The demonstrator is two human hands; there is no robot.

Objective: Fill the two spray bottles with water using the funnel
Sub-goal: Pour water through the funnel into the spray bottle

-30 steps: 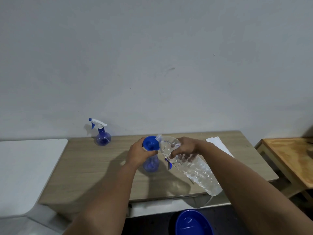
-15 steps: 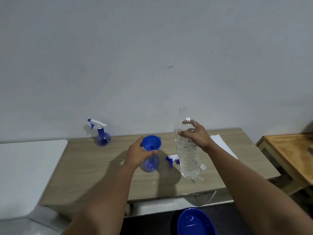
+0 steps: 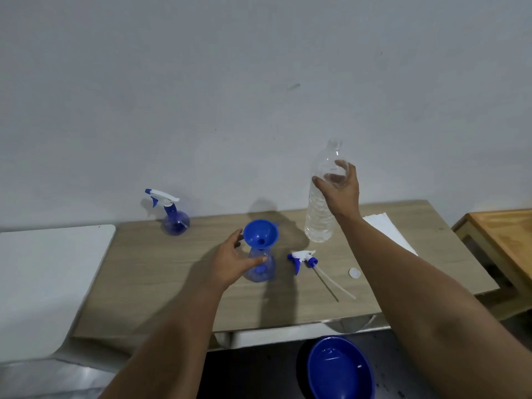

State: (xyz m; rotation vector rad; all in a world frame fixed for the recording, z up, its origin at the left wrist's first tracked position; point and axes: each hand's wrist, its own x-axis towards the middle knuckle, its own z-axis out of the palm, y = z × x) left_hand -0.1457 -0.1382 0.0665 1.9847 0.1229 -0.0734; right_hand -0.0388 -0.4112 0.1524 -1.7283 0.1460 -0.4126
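Observation:
A blue funnel (image 3: 260,234) sits in the neck of an open blue spray bottle (image 3: 260,270) at the table's middle. My left hand (image 3: 230,262) curls around that bottle's left side, thumb on the glassy body. My right hand (image 3: 339,187) grips the upper part of a clear water bottle (image 3: 319,217) that stands upright on the table, uncapped. The bottle's spray head (image 3: 302,257) with its white tube lies between them. A second spray bottle (image 3: 174,218), head screwed on, stands at the back left.
A white cap (image 3: 354,273) lies right of the spray head. White paper (image 3: 385,228) rests at the right of the wooden table (image 3: 161,272). A blue basin (image 3: 339,370) sits on the floor below. A white surface (image 3: 43,277) adjoins left, an orange table (image 3: 506,234) right.
The water bottle went from tilted over the funnel to upright, then was set down farther back right on the table. My left hand slid lower on the spray bottle.

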